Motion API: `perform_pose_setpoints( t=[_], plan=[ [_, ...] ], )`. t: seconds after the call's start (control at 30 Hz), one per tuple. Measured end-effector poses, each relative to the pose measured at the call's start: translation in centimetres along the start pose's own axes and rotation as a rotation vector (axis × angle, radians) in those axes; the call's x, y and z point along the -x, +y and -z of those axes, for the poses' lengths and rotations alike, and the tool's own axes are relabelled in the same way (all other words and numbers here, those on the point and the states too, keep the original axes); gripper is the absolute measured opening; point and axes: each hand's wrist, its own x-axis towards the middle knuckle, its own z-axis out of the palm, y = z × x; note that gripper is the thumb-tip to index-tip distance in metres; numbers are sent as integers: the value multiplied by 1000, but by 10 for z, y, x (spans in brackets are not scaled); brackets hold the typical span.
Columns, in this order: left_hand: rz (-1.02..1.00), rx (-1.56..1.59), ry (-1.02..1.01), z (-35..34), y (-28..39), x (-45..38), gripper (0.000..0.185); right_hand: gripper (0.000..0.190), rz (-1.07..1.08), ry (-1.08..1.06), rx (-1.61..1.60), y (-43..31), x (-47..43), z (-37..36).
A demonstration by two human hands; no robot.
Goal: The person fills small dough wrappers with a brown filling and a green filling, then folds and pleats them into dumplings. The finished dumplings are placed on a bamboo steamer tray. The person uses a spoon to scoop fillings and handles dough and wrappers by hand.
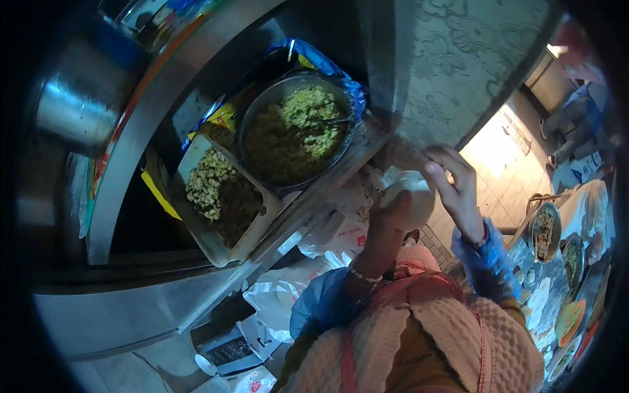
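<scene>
My left hand [390, 226] holds a pale, rounded thing [415, 200] in front of my body; it may be a bowl or a bag, and the blur hides which. My right hand [454, 191] is raised just beside it, fingers bent, close to its upper edge; whether it grips anything is unclear. Ahead of my hands, in a recessed counter, a large round metal bowl [268, 167] holds dark filling and chopped yellow-green food [309, 108] with a utensil in it. Against the bowl stands a rectangular tub [223, 255] with pale crumbly food [209, 182] and dark filling.
A metal counter edge [162, 73] curves past a steel pot [78, 108]. White plastic bags [280, 290] and an open box [241, 349] lie below. At right, a worktable [523, 260] bears a bowl of mixed filling [544, 231] and other bowls. A person [572, 123] is farther off.
</scene>
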Motion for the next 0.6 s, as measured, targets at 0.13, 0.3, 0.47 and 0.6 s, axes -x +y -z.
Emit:
perform_pose_setpoints(
  t=[0.13, 0.3, 0.47, 0.6],
  plan=[
    [-156, 159, 96, 15, 21, -2, 41, 20, 486, -143, 355, -2, -89, -53],
    [-224, 184, 182, 33, 56, -4, 42, 9, 427, -616, 814, 22, -161, -117],
    [-673, 37, 470, 54, 113, -11, 33, 10, 492, -605, 751, 20, -176, -137],
    [-1282, -1299, 871, 56, 167, -50, 25, 13, 393, -676, 668, 12, -182, -134]
  ],
)
